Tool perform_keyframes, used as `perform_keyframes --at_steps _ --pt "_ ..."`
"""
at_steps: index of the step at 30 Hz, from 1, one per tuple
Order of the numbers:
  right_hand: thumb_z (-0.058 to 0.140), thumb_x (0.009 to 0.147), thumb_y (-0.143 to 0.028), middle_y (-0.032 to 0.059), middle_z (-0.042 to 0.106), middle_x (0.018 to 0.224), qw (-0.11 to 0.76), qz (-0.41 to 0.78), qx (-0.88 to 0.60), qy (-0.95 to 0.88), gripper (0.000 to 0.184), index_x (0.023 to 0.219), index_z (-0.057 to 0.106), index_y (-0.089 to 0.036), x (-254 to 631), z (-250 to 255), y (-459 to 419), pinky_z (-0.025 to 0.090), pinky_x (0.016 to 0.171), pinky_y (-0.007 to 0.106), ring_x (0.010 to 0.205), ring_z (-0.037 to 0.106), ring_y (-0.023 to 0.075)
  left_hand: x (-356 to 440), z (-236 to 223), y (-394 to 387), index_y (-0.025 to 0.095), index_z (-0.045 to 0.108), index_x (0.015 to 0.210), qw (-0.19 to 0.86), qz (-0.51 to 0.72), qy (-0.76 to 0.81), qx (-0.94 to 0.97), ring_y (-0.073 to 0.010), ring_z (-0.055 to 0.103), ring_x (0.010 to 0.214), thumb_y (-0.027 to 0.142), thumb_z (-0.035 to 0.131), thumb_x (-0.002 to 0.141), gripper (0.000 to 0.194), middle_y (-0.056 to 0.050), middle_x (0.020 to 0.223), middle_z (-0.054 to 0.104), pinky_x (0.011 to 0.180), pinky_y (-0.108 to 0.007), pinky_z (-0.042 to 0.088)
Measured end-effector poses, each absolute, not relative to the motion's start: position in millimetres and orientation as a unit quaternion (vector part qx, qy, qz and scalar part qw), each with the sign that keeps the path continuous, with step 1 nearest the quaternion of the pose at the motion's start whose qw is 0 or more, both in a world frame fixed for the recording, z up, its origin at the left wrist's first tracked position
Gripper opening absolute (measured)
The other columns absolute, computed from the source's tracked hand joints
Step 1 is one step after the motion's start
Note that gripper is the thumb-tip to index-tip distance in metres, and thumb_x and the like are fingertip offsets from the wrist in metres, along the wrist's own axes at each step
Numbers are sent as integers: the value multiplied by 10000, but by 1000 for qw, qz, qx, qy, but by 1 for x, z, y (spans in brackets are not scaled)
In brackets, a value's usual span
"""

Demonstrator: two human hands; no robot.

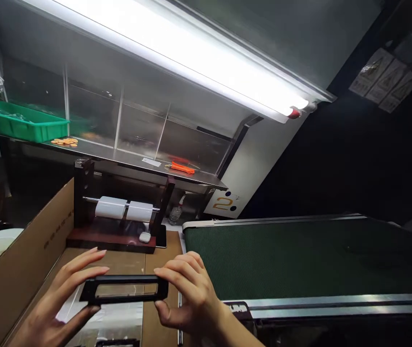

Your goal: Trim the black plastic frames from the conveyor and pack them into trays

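Level above the work table, a black rectangular frame (126,279) with a long open slot is held up between my two hands. My left hand (56,301) has its left end between the thumb below and the index finger above, the other fingers raised. At the right end, my right hand (193,289) pinches the frame between thumb and fingertips. Beneath the hands lies clear plastic film (119,323) on brown cardboard (162,303). Another black part (117,342) shows partly at the bottom edge.
A green conveyor belt (281,260) runs along the right. Behind the hands stands a roll holder with white rolls (111,207). A cardboard wall (39,255) rises at left. The shelf (100,150) holds a green tray (46,131) and an orange-handled tool (182,167).
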State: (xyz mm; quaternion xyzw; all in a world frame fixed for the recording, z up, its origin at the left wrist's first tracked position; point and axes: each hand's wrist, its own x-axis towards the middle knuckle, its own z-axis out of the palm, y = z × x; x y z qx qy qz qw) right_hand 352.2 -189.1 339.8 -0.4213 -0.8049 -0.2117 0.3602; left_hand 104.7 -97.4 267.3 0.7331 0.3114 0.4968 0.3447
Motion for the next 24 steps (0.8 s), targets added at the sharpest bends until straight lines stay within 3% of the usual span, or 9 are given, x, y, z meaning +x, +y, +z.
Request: perform_keyframes --at_steps 10,18,21,24 --pt "559 801 -431 41 640 789 376 -152 -437 -803 341 1010 580 -163 348 319 -199 441 716 324 742 572 168 97 236 -107 428 590 1134 404 410 349 739 -305 424 1308 542 535 823 337 27 1416 483 1127 -516 233" --pt "595 783 -409 50 640 795 394 -127 -449 -792 344 1022 594 -162 355 306 -198 450 715 340 746 576 181 106 240 -114 407 641 1090 459 408 386 688 -341 434 1297 589 622 738 397 7 1365 549 1119 -546 233" --pt "598 784 -456 70 652 840 440 16 -493 -750 360 1000 637 -170 352 291 -201 477 722 343 782 601 195 108 236 -111 394 639 1169 518 401 379 654 -368 442 1291 597 656 690 520 -23 1340 587 1109 -537 255" --pt "485 847 -574 65 660 779 490 328 -491 -641 456 891 685 -167 334 256 -208 515 673 327 738 638 198 112 222 -112 374 664 1167 608 333 342 634 -413 497 1235 570 748 582 623 -61 1290 628 1035 -558 368"
